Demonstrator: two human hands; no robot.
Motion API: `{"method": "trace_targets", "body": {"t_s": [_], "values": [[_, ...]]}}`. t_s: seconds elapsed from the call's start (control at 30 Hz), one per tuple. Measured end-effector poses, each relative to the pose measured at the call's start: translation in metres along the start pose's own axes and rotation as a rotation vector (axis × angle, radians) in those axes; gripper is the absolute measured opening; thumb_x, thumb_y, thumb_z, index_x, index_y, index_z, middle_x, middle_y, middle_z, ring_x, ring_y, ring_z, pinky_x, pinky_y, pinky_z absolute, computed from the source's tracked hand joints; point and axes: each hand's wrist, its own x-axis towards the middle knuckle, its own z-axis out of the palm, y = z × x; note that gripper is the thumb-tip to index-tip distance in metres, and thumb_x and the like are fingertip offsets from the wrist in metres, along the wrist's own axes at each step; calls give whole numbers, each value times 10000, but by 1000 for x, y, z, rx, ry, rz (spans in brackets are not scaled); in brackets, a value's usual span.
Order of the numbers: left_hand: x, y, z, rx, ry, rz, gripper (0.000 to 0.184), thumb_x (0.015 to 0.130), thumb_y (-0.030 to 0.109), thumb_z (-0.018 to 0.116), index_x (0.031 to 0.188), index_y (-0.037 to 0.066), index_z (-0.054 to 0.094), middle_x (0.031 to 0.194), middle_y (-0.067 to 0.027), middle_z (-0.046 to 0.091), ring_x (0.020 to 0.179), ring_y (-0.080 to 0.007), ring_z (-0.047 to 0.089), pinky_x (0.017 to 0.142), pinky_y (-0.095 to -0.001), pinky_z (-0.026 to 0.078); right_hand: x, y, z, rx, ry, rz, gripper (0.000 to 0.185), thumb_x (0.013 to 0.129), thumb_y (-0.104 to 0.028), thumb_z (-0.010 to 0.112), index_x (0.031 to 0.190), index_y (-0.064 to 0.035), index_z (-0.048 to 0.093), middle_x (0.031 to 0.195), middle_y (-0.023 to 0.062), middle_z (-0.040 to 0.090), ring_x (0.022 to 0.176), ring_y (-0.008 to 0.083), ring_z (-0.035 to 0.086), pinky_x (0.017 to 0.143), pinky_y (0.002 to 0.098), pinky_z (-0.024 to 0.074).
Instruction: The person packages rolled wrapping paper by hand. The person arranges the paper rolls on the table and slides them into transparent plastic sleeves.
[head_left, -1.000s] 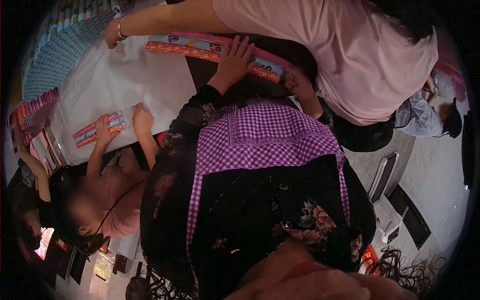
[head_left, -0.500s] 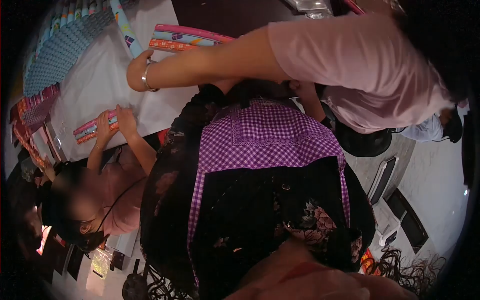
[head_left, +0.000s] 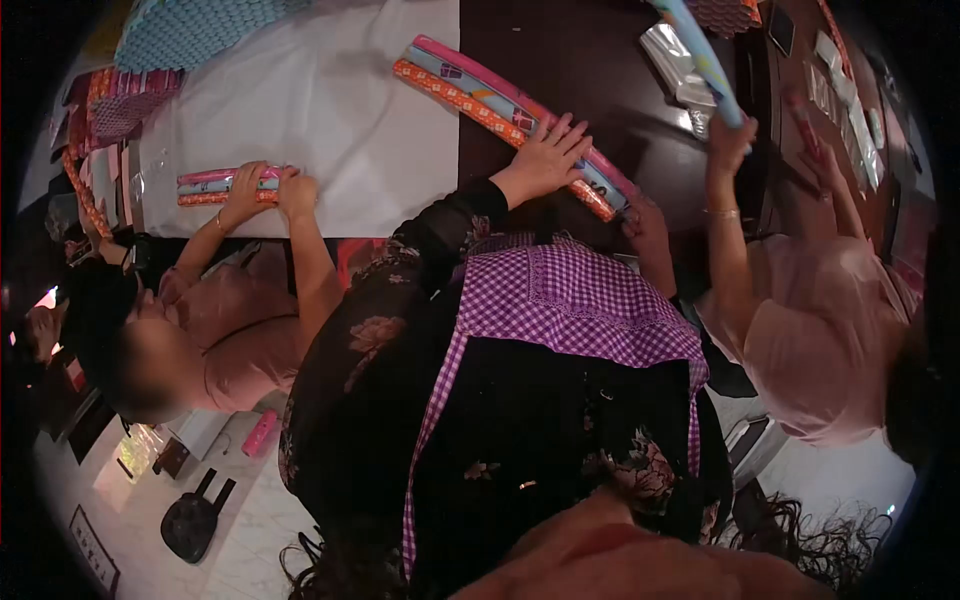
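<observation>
Three long rolls, a pink roll [head_left: 450,58], a light blue roll [head_left: 470,88] and an orange patterned roll [head_left: 445,90], lie side by side at a slant across the white sheet and the dark table. My left hand [head_left: 547,155] rests on top of them near their right part, fingers stretched out and a little apart. At their lower right end is my right hand [head_left: 648,222], its fingers curled closed. Whatever is between those fingers is too small to make out.
To the left, a co-worker's hands [head_left: 270,195] hold a shorter bundle [head_left: 202,188] on the white sheet [head_left: 330,130]. At the right, another co-worker's hand [head_left: 732,145] grips a light blue roll [head_left: 700,50] near clear plastic bags [head_left: 675,65]. Stacked rolls [head_left: 200,35] stand upper left.
The co-worker's arm that reached across in front of me has swung away to the right, now with a light blue roll. My view has shifted, and my left hand shows again on the rolls.
</observation>
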Motion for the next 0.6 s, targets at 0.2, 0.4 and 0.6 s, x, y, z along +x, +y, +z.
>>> {"method": "trace_targets", "body": {"t_s": [0.2, 0.4, 0.6], "values": [[2, 3, 0, -21, -23, -7, 645, 906, 480, 529, 1397, 67, 464, 1501, -132, 373, 1422, -362, 262, 1132, -563, 192, -11, -7, 21, -22, 208, 24, 115, 940, -169, 587, 858, -96, 554, 583, -38, 403, 446, 96, 343, 418, 267, 257], [0, 2, -2, 1, -81, 0, 648, 926, 483, 504, 1420, 70, 433, 1518, -120, 352, 1437, -354, 230, 1137, -560, 171, 3, 1, 17, 106, 148, 22, 143, 943, -167, 592, 824, -113, 535, 580, -43, 401, 443, 94, 347, 420, 266, 270], [-1, 0, -1, 9, -115, -7, 623, 955, 480, 458, 1432, 81, 415, 1526, -99, 341, 1438, -342, 229, 1142, -556, 146, -13, 6, 18, 125, 45, -13, 123, 936, -172, 614, 850, -109, 552, 599, -39, 436, 453, 81, 350, 426, 254, 276]]}}
